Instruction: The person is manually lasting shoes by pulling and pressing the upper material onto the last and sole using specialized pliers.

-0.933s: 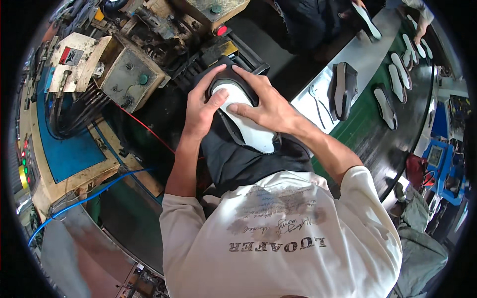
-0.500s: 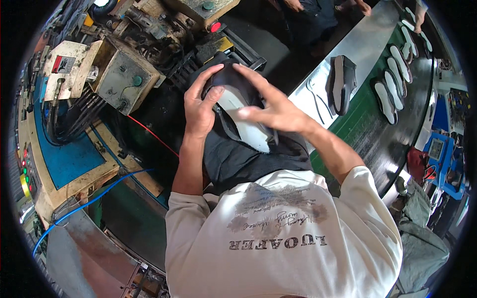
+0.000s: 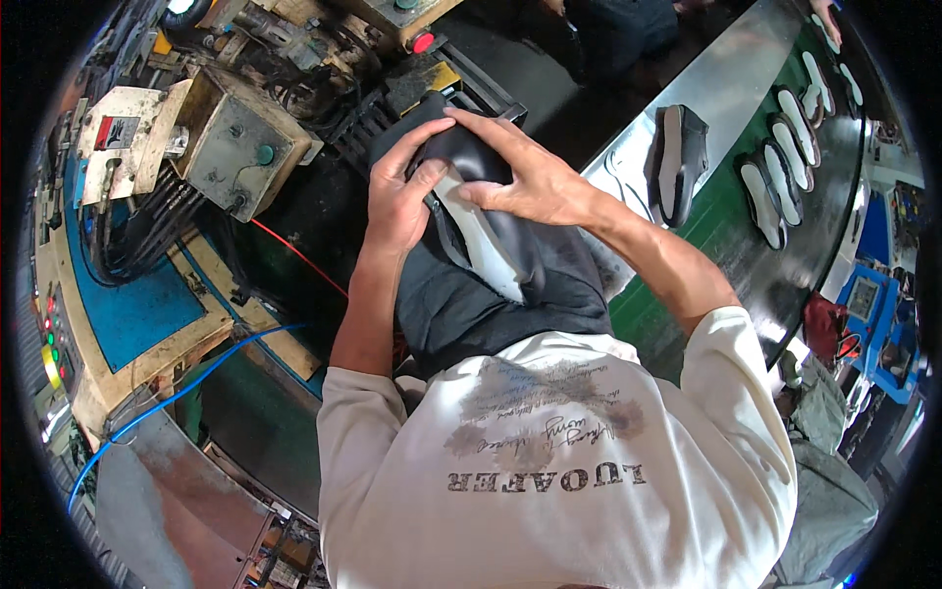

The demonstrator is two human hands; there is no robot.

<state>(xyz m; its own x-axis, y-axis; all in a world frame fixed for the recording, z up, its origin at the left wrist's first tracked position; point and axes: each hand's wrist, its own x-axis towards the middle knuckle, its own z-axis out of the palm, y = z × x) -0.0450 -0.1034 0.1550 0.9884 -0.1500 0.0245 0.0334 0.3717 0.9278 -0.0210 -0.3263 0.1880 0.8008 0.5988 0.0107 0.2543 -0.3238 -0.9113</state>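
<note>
Over my lap lies a black shoe upper [image 3: 513, 239] with a long white insole or sole board [image 3: 481, 245] showing in its opening. My left hand [image 3: 397, 201] grips the toe end from the left, its thumb on the tip of the white piece. From the other side my right hand [image 3: 538, 185] wraps the same end, thumb pressed at the upper's inner edge. The fingertips of both hands meet at the far end of the toe. Part of the upper is hidden beneath my hands.
A worn machine with a control box [image 3: 235, 142] and hoses stands at the left, near a blue air hose [image 3: 186, 385]. At right, a pair of black shoes [image 3: 677, 162] rests on a metal ledge [image 3: 721, 74]. Several shoes line a green conveyor [image 3: 711, 221]. Another person's hand [image 3: 826, 18] shows far right.
My right thumb has moved from above the white piece onto the upper's edge. The upper's right side now covers more of the white piece, and both hands' fingertips have drawn together.
</note>
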